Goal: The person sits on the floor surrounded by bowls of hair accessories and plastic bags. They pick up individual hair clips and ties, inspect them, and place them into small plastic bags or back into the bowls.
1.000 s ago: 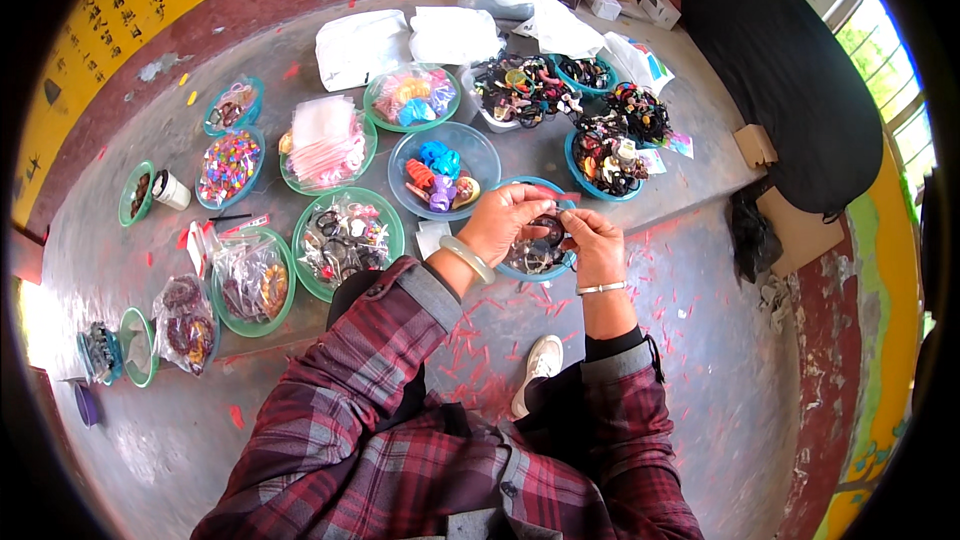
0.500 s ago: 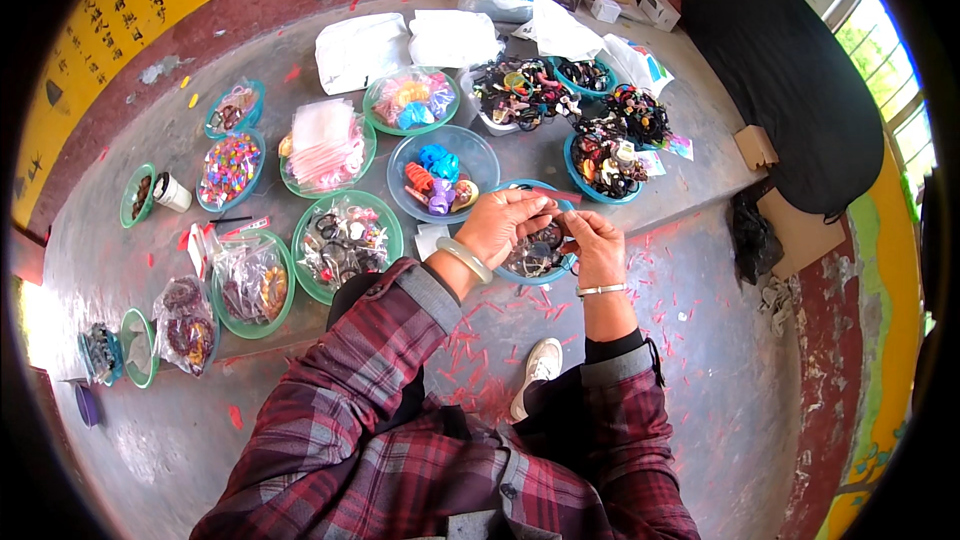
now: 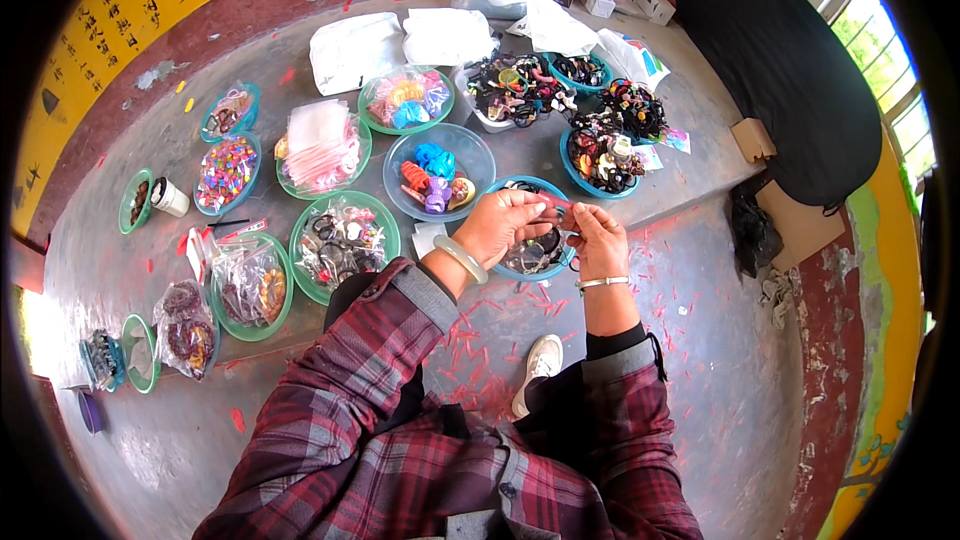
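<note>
My left hand (image 3: pixel 498 228) and my right hand (image 3: pixel 602 246) are raised close together over a blue basin (image 3: pixel 528 278) of dark hair ties. Pinched between the fingers of both is a small clear plastic bag with a red edge (image 3: pixel 554 202). Whether anything is inside it is too small to tell. Just left stands a clear blue bowl (image 3: pixel 397 190) with blue, red and purple scrunched pieces. A green basin (image 3: pixel 300 275) of bagged hair ties lies beside my left forearm. Similar red-edged bags (image 3: pixel 325 145) are stacked in another green basin.
Basins of dark hair ties (image 3: pixel 603 158) stand behind my right hand. White packages (image 3: pixel 353 52) lie at the back of the grey ledge. Beads in a blue basin (image 3: pixel 228 172) and a white cup (image 3: pixel 170 197) are at left. Red scraps (image 3: pixel 470 360) litter the floor.
My fingers have shifted on the small bag, and its red edge now shows more clearly between them. A blue bit seen at my right fingertips no longer shows. The view has shifted slightly.
</note>
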A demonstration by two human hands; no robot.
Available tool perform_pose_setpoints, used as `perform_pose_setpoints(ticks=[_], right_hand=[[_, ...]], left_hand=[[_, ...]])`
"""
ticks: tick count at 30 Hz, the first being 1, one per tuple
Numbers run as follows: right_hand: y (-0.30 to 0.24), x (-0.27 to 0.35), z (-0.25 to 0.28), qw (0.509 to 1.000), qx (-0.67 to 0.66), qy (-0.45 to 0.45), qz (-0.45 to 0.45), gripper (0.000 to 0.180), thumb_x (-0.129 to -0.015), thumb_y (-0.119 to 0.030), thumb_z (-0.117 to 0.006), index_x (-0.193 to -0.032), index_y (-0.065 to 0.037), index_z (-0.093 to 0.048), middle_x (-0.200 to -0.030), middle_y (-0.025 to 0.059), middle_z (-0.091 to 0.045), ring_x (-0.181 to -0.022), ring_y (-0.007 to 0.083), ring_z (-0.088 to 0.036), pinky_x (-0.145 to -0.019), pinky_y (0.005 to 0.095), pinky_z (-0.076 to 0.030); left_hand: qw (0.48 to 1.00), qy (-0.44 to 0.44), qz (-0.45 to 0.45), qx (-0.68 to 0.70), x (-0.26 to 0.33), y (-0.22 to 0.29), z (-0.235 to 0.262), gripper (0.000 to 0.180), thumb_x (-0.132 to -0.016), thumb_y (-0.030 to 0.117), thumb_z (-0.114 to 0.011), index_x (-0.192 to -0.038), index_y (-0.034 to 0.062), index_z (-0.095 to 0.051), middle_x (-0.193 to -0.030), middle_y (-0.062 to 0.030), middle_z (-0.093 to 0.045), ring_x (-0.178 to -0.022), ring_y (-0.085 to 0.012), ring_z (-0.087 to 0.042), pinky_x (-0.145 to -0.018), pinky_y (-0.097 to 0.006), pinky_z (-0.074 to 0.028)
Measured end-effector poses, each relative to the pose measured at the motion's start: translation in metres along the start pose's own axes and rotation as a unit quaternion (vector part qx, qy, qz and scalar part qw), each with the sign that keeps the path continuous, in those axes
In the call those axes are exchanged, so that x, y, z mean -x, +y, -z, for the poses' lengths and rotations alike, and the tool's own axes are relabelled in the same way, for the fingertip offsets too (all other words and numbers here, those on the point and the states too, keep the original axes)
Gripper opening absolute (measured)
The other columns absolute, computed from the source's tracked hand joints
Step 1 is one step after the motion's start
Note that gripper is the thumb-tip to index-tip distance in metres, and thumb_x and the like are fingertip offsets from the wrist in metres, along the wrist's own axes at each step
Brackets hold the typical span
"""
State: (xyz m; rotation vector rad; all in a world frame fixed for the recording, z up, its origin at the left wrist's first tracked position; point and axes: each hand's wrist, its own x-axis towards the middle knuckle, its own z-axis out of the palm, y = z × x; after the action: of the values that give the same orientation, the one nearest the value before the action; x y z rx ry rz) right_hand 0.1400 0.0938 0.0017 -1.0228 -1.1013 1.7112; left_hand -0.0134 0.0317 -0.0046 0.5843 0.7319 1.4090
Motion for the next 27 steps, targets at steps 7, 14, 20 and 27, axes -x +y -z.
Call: perform_pose_setpoints(ticks=[7,14,20,27], right_hand=[[0.0,-0.001,0.001,1.0,-0.012,-0.013,-0.019,0.013,-0.081,-0.017,-0.059,-0.084,-0.004,-0.059,-0.074,0.004,-0.061,-0.067,0.0125,-0.058,-0.052,0.0212,-0.043],[0.003,-0.004,-0.003,0.956,0.205,0.078,0.196,0.009,-0.078,-0.012,-0.059,-0.083,-0.005,-0.061,-0.074,0.0031,-0.06,-0.067,0.0126,-0.057,-0.056,0.0244,-0.044],[-0.011,0.018,-0.027,0.836,0.392,0.051,0.381,0.009,-0.071,-0.004,-0.06,-0.079,-0.006,-0.062,-0.072,0.0079,-0.059,-0.067,0.0227,-0.057,-0.06,0.0298,-0.045],[-0.011,0.023,-0.032,0.832,0.429,0.056,0.346,0.009,-0.07,-0.007,-0.06,-0.077,-0.007,-0.065,-0.071,0.0089,-0.06,-0.063,0.0249,-0.057,-0.057,0.0317,-0.045]], left_hand=[[1.0,-0.005,-0.011,-0.009,-0.001,-0.001,0.002,0.024,-0.089,0.011,-0.043,-0.104,-0.005,-0.053,-0.101,-0.0124,-0.057,-0.093,-0.0171,-0.056,-0.08,-0.027,-0.048],[0.992,0.017,-0.061,-0.112,-0.001,-0.004,0.002,0.025,-0.089,0.012,-0.043,-0.103,-0.0067,-0.053,-0.098,-0.0126,-0.058,-0.09,-0.0173,-0.058,-0.078,-0.027,-0.049],[0.899,0.067,-0.175,-0.396,-0.002,-0.012,0.003,0.022,-0.088,0.009,-0.045,-0.1,-0.0059,-0.055,-0.087,-0.011,-0.062,-0.078,-0.0158,-0.061,-0.069,-0.026,-0.051],[0.751,0.07,-0.33,-0.567,0.001,-0.013,-0.004,0.019,-0.082,0.008,-0.051,-0.096,-0.0032,-0.056,-0.084,-0.0164,-0.062,-0.075,-0.0283,-0.061,-0.065,-0.031,-0.049]])
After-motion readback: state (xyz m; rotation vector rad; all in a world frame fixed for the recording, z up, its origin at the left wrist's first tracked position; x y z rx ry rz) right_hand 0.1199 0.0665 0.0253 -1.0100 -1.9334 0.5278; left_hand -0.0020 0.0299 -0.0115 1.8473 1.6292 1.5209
